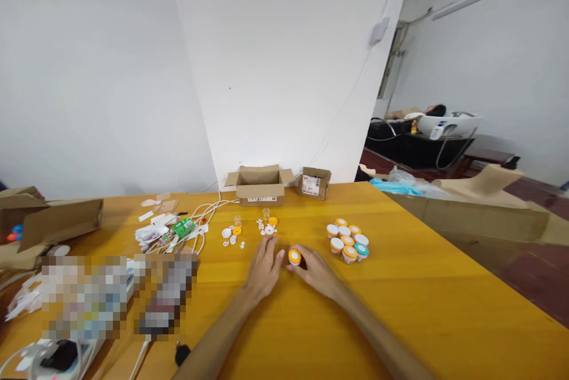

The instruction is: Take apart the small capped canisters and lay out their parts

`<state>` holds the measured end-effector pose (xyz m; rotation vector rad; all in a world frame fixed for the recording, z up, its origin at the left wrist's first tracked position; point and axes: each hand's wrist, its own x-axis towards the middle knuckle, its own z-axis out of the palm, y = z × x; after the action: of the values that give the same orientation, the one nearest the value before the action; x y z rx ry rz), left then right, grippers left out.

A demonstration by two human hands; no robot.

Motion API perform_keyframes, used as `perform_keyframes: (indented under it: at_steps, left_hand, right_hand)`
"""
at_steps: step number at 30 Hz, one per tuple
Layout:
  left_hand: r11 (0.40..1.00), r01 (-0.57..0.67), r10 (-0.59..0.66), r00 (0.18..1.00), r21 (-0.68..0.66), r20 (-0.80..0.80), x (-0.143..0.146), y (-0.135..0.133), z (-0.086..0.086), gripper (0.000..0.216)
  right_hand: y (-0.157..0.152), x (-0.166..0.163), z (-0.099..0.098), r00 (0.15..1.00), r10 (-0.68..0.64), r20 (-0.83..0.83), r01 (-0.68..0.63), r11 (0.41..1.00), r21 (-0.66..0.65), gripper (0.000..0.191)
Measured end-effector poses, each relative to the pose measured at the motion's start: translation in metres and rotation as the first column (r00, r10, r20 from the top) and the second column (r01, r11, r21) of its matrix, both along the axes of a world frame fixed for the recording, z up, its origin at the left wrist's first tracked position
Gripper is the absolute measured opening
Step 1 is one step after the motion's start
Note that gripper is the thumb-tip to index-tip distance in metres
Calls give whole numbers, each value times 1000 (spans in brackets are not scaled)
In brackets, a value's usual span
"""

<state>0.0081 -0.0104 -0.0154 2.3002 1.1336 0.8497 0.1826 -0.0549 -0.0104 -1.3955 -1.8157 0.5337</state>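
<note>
Orange-topped jar [294, 257] held in the right hand [316, 272], left hand [264, 271] loosely spread beside it, I judged a slack pinch could topple it.

Free near tabletop [296, 332], jars [347, 240] to right, parts [269, 230] ahead

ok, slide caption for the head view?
Right hand gripping an orange-lidded container, left hand open beside it, lidded containers clustered at right on the table.

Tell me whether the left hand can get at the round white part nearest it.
Probably yes: the left hand looks empty, and the round white part lies just beyond it, with nothing visible between them.
</note>
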Motion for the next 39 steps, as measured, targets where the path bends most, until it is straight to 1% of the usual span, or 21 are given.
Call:
perform_keyframes:
  at_steps: [2,4,6,8,10,12,14,15,17,19,21,23,26,28,30,31,33,35,39]
  left_hand:
    - [993,96,-89,992,-72,85,2,-7,8,40]
    - [983,148,-130,980,-113,154,4,-11,11,36]
    - [976,160,-124,966,-146,228,4,-9,9,32]
    - [965,165,-96,945,-202,313,3,-3,5,30]
    - [934,197,-62,910,-298,409,1,4,1,32]
    - [880,260,-34,869,-397,493,-1,9,-2,38]
    - [832,318,-24,839,-454,544,-2,10,-2,43]
    - [818,340,-28,830,-464,557,-2,10,-1,45]
    - [808,368,-47,819,-460,572,-2,9,2,48]
    - [811,381,-71,817,-444,572,-2,7,4,49]
    - [828,367,-82,826,-423,558,-2,6,6,47]
    - [847,339,-78,842,-409,534,-1,6,6,45]
    - [854,316,-62,852,-415,520,0,4,7,48]
    - [855,307,-51,852,-418,521,0,3,8,50]
    - [865,288,-39,855,-410,516,1,2,8,51]
    - [869,280,-35,858,-409,512,1,1,8,50]
    - [870,271,-30,864,-413,503,1,2,7,48]
    - [869,267,-27,867,-417,498,1,2,4,46]
    - [874,270,-31,860,-404,509,2,4,1,45]
  right_hand:
    - [2,-7,1,1000,-1,24,1,1000,5,6]
    - [5,-13,3,998,-23,62,23,1000,-8,10]
    - [8,-17,5,993,-61,99,65,997,-36,12]
    - [10,-20,7,990,-95,103,102,993,-66,12]
    - [10,-22,8,993,-107,50,111,990,-93,10]
    - [8,-22,7,994,-99,-41,95,991,-95,9]
    - [5,-20,5,989,-87,-123,78,994,-79,10]
    - [4,-19,4,985,-83,-154,72,995,-73,12]
    - [3,-18,1,977,-70,-199,55,995,-80,14]
    - [3,-17,-2,972,-58,-229,35,994,-103,15]
    - [2,-18,-4,971,-58,-230,35,994,-104,15]
    - [1,-19,-6,975,-70,-210,58,997,-58,15]
    - [-1,-22,-9,974,-77,-213,81,997,11,16]
    - [-1,-23,-10,964,-77,-255,77,997,-11,23]
    - [0,-24,-9,949,-76,-306,61,996,-60,34]
    - [1,-24,-9,943,-70,-326,45,996,-81,37]
    - [1,-24,-6,938,-46,-344,11,994,-105,35]
    - [0,-24,-4,942,-30,-335,-3,995,-99,34]
    - [-1,-23,-8,955,-54,-291,54,999,-6,29]
